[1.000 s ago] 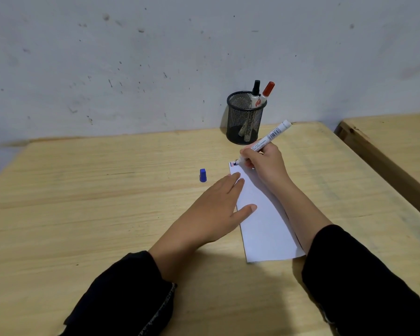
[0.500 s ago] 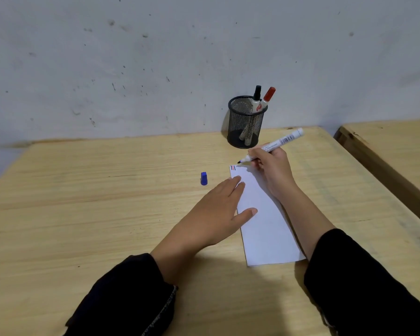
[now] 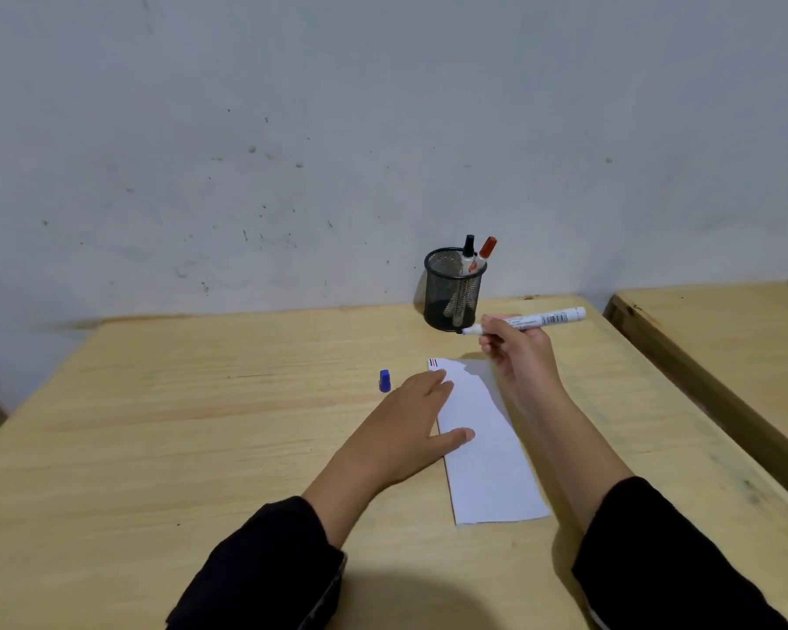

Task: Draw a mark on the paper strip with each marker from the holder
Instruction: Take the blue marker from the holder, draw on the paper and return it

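Observation:
A white paper strip [image 3: 487, 452] lies on the wooden table [image 3: 201, 425], with small red and blue marks [image 3: 433, 363] at its far left corner. My left hand [image 3: 410, 425] rests flat on the strip's left edge, fingers spread. My right hand [image 3: 517, 352] holds an uncapped white marker [image 3: 531, 321] level above the strip's far end, tip pointing left. Its blue cap [image 3: 385, 381] sits on the table left of the strip. A black mesh holder [image 3: 453, 288] by the wall contains a black-capped marker [image 3: 468, 247] and a red-capped marker [image 3: 485, 252].
A grey wall [image 3: 337, 152] rises right behind the holder. A second wooden table [image 3: 724, 356] stands to the right across a narrow gap. Black sleeves cover both forearms at the near edge.
My right hand has lifted the marker off the strip's corner and moved it up and right, turning it level. My left hand stays on the paper.

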The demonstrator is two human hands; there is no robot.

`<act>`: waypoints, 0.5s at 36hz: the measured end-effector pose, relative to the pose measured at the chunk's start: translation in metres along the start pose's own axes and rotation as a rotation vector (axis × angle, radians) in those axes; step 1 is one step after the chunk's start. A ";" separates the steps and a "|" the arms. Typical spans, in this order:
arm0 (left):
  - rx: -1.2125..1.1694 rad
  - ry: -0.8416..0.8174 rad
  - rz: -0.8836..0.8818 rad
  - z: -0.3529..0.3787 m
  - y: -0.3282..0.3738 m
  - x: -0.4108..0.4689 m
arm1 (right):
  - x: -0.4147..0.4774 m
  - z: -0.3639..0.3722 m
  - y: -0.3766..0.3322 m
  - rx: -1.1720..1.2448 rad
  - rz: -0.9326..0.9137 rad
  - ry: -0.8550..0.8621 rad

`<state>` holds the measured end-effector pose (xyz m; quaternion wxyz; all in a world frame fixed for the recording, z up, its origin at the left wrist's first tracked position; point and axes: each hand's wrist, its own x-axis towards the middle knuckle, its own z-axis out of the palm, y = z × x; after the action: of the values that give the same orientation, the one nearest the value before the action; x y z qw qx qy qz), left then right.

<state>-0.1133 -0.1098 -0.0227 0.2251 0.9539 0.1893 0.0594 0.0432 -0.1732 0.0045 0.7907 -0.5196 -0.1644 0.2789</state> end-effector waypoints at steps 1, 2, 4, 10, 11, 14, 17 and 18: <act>-0.004 0.040 0.006 -0.002 0.001 -0.001 | -0.003 0.000 -0.003 0.018 -0.006 -0.006; -0.014 0.100 0.006 -0.005 0.003 -0.001 | -0.007 0.000 -0.006 0.028 -0.012 -0.011; -0.028 0.245 -0.019 -0.013 0.003 -0.003 | -0.014 0.001 -0.012 0.040 -0.026 -0.023; 0.123 0.320 -0.206 -0.024 -0.016 -0.001 | -0.031 -0.003 -0.019 0.028 -0.042 -0.060; 0.134 0.309 -0.224 -0.024 -0.019 -0.001 | -0.034 -0.003 -0.019 0.020 -0.044 -0.065; 0.140 0.287 -0.260 -0.022 -0.021 -0.001 | -0.043 -0.005 -0.020 0.000 -0.051 -0.075; 0.043 0.315 -0.294 -0.023 -0.018 -0.005 | -0.052 -0.007 -0.021 -0.002 -0.056 -0.079; -0.053 0.347 -0.304 -0.022 -0.016 -0.006 | -0.055 -0.007 -0.021 0.002 -0.055 -0.080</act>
<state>-0.1287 -0.0896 -0.0102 0.2204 0.8837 0.3650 0.1929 0.0094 -0.2183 0.0227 0.7915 -0.5024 -0.2096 0.2777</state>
